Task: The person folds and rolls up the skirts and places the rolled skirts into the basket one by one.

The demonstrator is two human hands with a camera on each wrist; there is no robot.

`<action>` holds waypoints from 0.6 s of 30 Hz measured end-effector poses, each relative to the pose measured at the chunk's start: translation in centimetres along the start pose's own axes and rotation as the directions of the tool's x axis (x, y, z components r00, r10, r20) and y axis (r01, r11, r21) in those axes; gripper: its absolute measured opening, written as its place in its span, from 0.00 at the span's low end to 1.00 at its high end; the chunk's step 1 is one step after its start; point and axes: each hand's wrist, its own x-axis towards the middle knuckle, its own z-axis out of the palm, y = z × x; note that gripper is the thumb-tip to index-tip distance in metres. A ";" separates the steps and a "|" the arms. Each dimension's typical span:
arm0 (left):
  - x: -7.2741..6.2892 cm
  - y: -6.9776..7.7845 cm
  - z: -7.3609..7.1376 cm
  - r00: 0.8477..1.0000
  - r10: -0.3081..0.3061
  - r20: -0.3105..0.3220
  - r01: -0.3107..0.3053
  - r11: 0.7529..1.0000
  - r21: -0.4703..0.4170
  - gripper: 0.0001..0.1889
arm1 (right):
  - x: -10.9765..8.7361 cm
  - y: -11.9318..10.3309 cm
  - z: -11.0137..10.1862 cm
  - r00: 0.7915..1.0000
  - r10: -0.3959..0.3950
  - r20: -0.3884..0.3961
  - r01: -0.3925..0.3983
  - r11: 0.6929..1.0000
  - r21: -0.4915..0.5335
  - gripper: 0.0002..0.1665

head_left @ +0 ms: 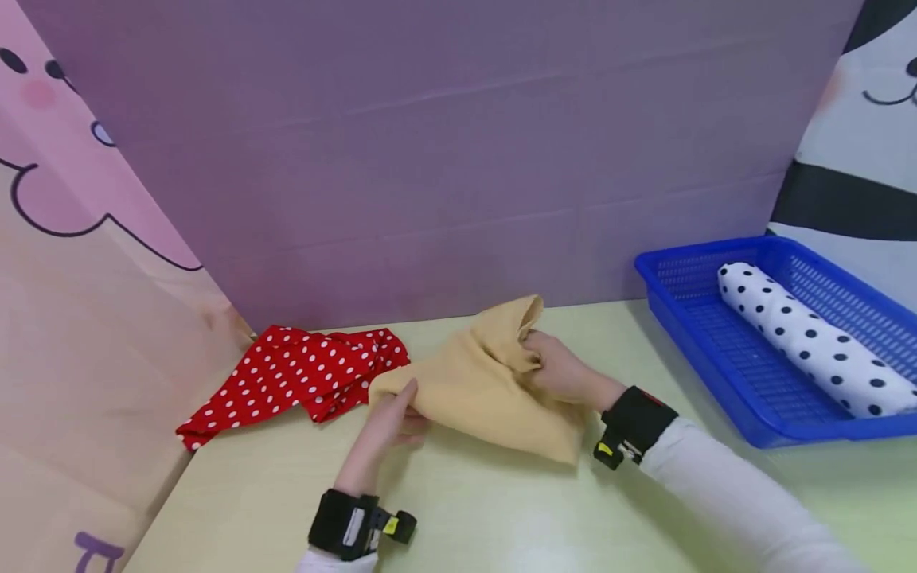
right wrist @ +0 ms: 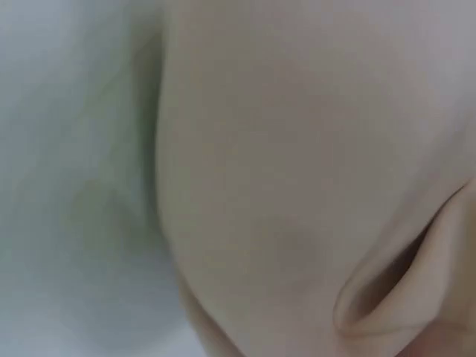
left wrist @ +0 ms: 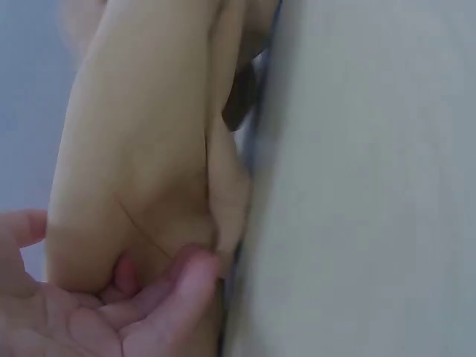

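A plain yellow cloth [head_left: 480,386] hangs between both hands just over the table, its right end bunched and raised. My left hand [head_left: 387,426] pinches its left corner, with the thumb on top; in the left wrist view the thumb and fingers of that hand [left wrist: 141,312] close on a fold of the cloth [left wrist: 141,134]. My right hand [head_left: 562,368] grips the gathered upper right part. In the right wrist view the cloth [right wrist: 297,149] fills most of the picture, and the right fingers are almost wholly hidden.
A crumpled red cloth with white dots [head_left: 308,370] lies at the table's back left. On the right stands a blue plastic basket [head_left: 716,382] holding a rolled white cloth with black dots [head_left: 809,334]. A purple backdrop [head_left: 444,159] rises behind the table [head_left: 494,525].
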 end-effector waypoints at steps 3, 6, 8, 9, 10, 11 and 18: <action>0.4 -0.4 -0.3 1.000 -0.021 -0.020 0.020 0.998 -0.054 0.31 | -0.2 -1.7 0.8 0.906 -0.407 0.119 0.422 0.836 -0.350 0.14; 0.8 -0.9 -0.7 0.998 -0.045 -0.032 0.040 0.991 -0.126 0.31 | -0.7 -2.7 1.6 0.786 -0.553 0.277 0.615 0.651 -0.445 0.14; 1.0 -1.2 -0.9 0.998 -0.050 -0.030 0.045 0.987 -0.157 0.29 | -1.3 -3.0 1.9 0.775 -0.526 0.349 0.631 0.635 -0.446 0.11; 1.1 -1.3 -1.0 0.999 -0.043 -0.029 0.038 0.988 -0.153 0.29 | -1.6 -3.1 2.0 0.778 -0.499 0.381 0.627 0.647 -0.434 0.10; 1.2 -1.4 -1.0 0.999 -0.037 -0.031 0.032 0.988 -0.151 0.28 | -1.8 -3.1 2.0 0.786 -0.461 0.412 0.612 0.677 -0.409 0.08; 1.3 -1.5 -1.1 0.999 -0.032 -0.038 0.027 0.990 -0.140 0.29 | -2.0 -3.1 1.9 0.793 -0.422 0.440 0.587 0.720 -0.369 0.07; 2.0 -2.2 -1.2 0.990 0.005 -0.142 -0.022 0.992 -0.123 0.24 | -0.7 -1.9 -1.6 0.811 0.094 0.577 -0.237 0.955 0.177 0.22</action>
